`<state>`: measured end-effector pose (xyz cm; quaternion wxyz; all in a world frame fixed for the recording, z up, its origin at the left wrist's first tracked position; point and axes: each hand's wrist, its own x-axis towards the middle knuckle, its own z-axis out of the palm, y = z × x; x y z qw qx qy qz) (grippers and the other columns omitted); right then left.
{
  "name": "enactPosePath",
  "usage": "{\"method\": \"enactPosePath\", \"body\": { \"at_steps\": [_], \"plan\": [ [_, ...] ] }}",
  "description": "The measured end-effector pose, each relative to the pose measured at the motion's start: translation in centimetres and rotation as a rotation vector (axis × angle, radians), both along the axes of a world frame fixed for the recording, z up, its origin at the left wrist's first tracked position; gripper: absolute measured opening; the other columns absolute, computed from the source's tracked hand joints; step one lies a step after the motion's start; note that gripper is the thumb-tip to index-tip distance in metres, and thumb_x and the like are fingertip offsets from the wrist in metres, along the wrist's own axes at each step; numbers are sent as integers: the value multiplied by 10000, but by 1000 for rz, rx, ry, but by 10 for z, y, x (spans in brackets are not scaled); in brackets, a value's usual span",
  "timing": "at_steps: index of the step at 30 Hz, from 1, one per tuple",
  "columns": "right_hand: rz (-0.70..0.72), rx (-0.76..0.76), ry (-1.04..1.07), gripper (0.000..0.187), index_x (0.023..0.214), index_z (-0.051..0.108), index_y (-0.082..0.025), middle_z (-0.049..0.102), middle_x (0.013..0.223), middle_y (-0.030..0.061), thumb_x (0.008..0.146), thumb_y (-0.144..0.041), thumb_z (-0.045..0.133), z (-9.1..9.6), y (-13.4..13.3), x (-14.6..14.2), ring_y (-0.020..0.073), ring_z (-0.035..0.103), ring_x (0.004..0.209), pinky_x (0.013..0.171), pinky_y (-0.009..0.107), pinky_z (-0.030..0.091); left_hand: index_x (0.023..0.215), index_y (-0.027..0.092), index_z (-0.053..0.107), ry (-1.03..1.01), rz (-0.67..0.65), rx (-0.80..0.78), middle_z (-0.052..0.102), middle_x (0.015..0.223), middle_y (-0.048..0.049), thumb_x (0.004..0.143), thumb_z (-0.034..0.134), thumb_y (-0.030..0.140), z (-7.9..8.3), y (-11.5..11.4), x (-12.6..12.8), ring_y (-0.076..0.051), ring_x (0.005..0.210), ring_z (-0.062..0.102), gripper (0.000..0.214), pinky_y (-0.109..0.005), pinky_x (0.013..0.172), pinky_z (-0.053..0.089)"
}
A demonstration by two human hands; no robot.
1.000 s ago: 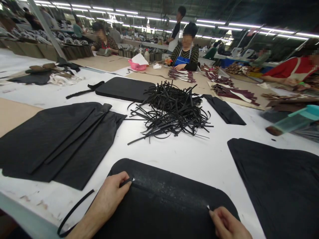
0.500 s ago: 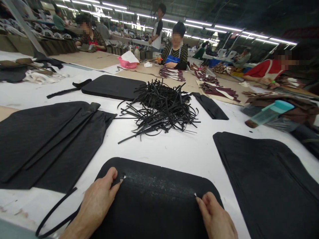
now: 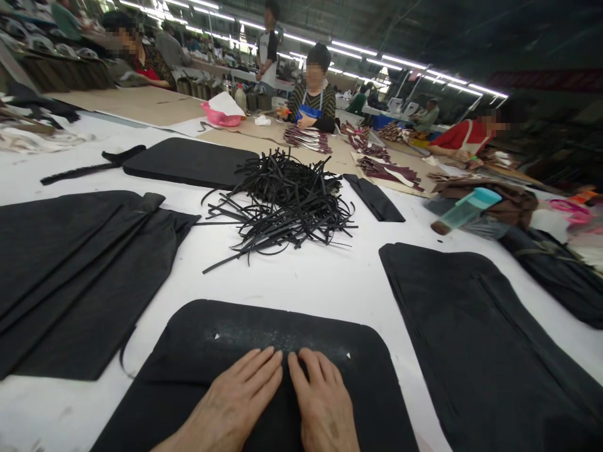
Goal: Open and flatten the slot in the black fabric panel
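In front of the strip pile point(image 3: 282, 201), panel point(image 3: 188, 358): lay flat, long axis left-right.
Left hand point(image 3: 235, 405): fingers open, flat on panel.
Right hand point(image 3: 323, 407): likewise, fingertips beside left's.

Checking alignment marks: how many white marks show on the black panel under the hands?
2: a left mark beside the left hand, a right mark beside the right hand, on the black panel. Hands may hide others.

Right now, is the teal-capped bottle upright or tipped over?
Tipped over: the bottle lies on its side, with its teal cap toward the far right and its brown base nearer.
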<state>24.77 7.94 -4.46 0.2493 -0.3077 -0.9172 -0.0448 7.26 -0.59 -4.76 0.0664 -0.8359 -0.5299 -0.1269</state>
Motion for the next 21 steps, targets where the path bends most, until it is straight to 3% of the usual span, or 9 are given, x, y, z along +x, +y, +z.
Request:
{"method": "enactPosePath", "body": {
  "at_steps": [5,13,17,21],
  "plan": [
    [64,39,-62,346,1095,586,-192,635,932,53,853,-109,354,-4,2,-1,231,545,835,741,349,427,1366,146,344,-92,-15,-64,383,1419,-51,809,405,89,-16,1,-5,-204,1308,343,563,-351,1065,361],
    [122,141,-170,365,1102,597,-205,642,890,62,810,-108,401,-7,9,4,246,575,773,656,356,473,1375,149,314,-113,5,-214,383,1416,-50,826,436,115,5,1,-4,-190,1303,349,564,-359,1068,350],
    [243,231,-255,396,1144,585,-159,657,977,69,812,-81,386,-20,24,32,215,604,849,702,287,509,1368,200,335,-122,26,-239,360,1426,-31,767,410,28,13,-12,-23,-183,1301,351,630,-362,1056,366],
    [246,257,-329,425,1175,566,-130,656,1028,82,795,-66,386,-31,35,61,218,613,906,749,277,529,1386,226,308,-99,116,-181,411,1398,0,702,333,-56,20,-32,-50,-141,1254,420,740,-292,1032,384]
  ]
}}
